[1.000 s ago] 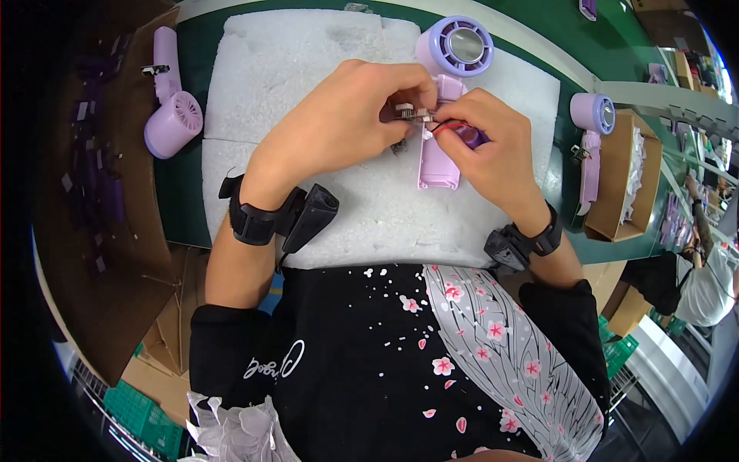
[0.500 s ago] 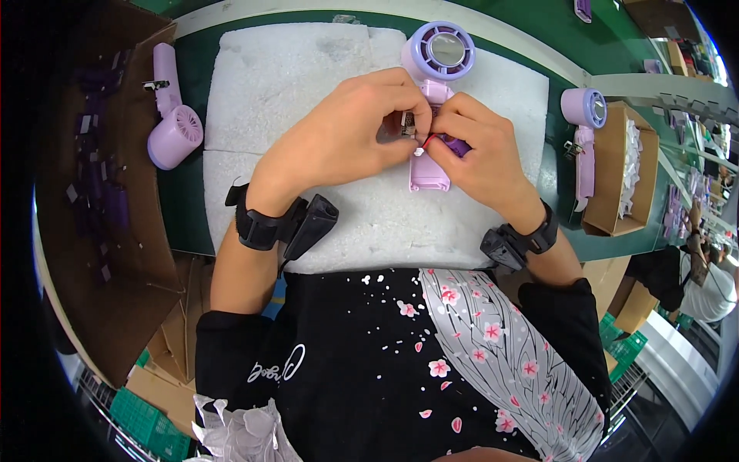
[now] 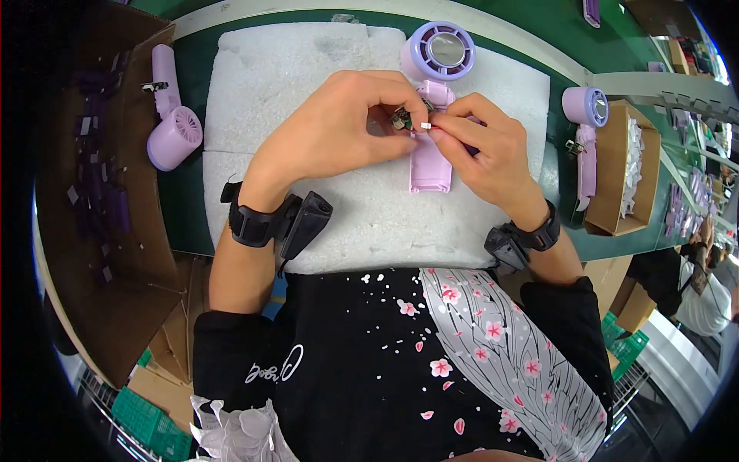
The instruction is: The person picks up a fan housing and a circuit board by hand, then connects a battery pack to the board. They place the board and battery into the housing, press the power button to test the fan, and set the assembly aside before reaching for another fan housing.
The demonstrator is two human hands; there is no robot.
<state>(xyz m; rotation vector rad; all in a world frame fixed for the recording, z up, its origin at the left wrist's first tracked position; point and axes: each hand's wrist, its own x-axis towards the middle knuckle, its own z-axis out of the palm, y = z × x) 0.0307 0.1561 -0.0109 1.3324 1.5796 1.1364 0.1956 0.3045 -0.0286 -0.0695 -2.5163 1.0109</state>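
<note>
A pink and lavender handheld fan (image 3: 416, 58) lies on the white foam sheet, its round head away from me and its hollow pink handle (image 3: 429, 171) toward me. Above the handle my left hand (image 3: 335, 127) is closed on a small circuit board (image 3: 401, 118), held between thumb and fingers. Close beside the board, my right hand (image 3: 493, 150) pinches the wire behind a small white plug (image 3: 426, 125). A bit of red wire shows at its fingertips. Part of a dark purple piece is tucked behind the right fingers, mostly hidden.
Another pink fan (image 3: 175, 137) lies left of the foam sheet (image 3: 262, 100), and one more (image 3: 585, 112) lies right. A large cardboard box (image 3: 146, 231) with purple pieces stands at left; a smaller carton (image 3: 604, 181) with white pieces stands at right. A person (image 3: 704, 296) is at far right.
The white plug has moved up and away from me, to beside the circuit board. My right fingers have shifted up with it, and the dark purple piece is now more hidden.
</note>
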